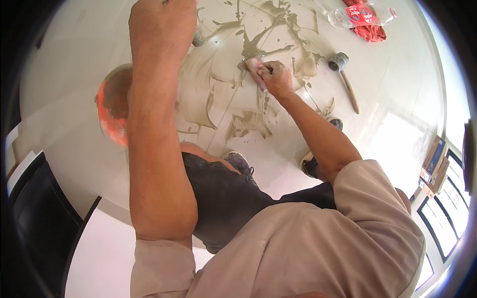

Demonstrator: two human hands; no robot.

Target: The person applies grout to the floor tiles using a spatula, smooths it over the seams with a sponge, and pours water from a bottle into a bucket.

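Note:
My right hand [278, 78] is closed around a flat pinkish-white scraper-like piece [256, 73], its exact kind unclear. That piece rests on the pale tiled floor [278, 171], at a joint line among smears of grey-green grout [263, 47]. Nearer the camera, my left hand [163, 17] is raised at the top edge, its fingers mostly cut off, so I cannot see whether it holds anything. Just right of the left wrist, a small dark greenish object [198, 37] shows partly. Behind my left forearm stands an orange-red bowl [105, 111] with grey-brown residue inside.
A mallet [339, 62] with a wooden handle lies right of my right hand. Beyond it are a clear plastic bottle [362, 15] with a red label and a red cloth [372, 34]. My dark shoes [237, 161] are below the smears. Cardboard boxes [435, 161] stand far right.

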